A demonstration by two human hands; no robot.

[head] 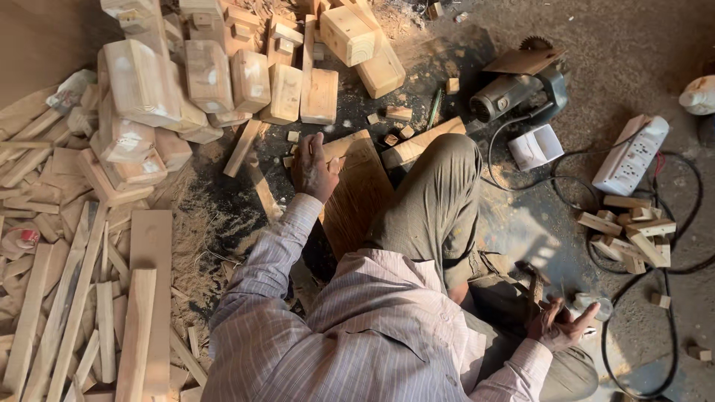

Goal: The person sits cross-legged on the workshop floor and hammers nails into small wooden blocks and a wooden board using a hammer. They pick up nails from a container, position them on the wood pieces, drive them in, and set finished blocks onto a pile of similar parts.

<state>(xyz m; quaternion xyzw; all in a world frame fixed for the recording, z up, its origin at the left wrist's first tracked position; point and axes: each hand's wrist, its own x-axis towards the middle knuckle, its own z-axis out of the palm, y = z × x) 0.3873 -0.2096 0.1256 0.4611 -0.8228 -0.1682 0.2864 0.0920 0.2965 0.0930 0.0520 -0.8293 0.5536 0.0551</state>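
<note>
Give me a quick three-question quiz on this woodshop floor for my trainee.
1. True or false: the left hand rests on the wooden board on the floor.
2. Which lies nearest the circular saw? A) white power strip B) small white box C) long slats
3. What does the right hand hold, as far as can be seen?

Key: 1 true. 2 B. 3 It grips a dark tool, seemingly a hammer, but shadow leaves it unsure.
</note>
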